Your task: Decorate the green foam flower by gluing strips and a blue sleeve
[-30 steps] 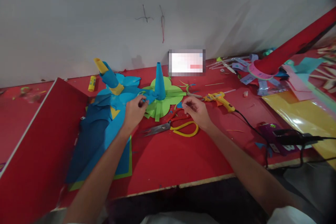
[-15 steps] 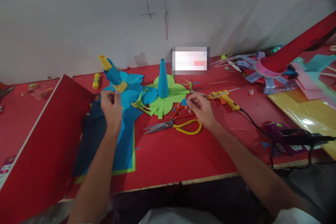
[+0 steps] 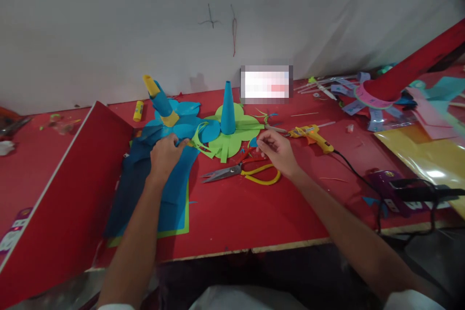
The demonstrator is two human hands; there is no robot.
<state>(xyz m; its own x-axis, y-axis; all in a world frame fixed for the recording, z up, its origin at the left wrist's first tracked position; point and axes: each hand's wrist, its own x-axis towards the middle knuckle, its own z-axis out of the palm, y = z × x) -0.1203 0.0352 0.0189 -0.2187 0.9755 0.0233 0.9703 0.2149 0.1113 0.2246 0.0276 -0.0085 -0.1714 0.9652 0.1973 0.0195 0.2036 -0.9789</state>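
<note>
Red tabletop (image 3: 236,218) nearest; blue sheets (image 3: 178,193) at eleven o'clock, scissors (image 3: 233,171) at twelve. Left hand (image 3: 164,154) at eleven, right hand (image 3: 279,152) at one, both curled; whether gripping, I cannot tell. Beyond, at twelve: blue cone (image 3: 227,111), green flower (image 3: 233,142), grey wall (image 3: 127,34).

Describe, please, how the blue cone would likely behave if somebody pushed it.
The blue cone looks like rolled paper, so it is probably light and may dent. Standing tall on a narrow base over the green flower, it might tip unless glued.
</note>
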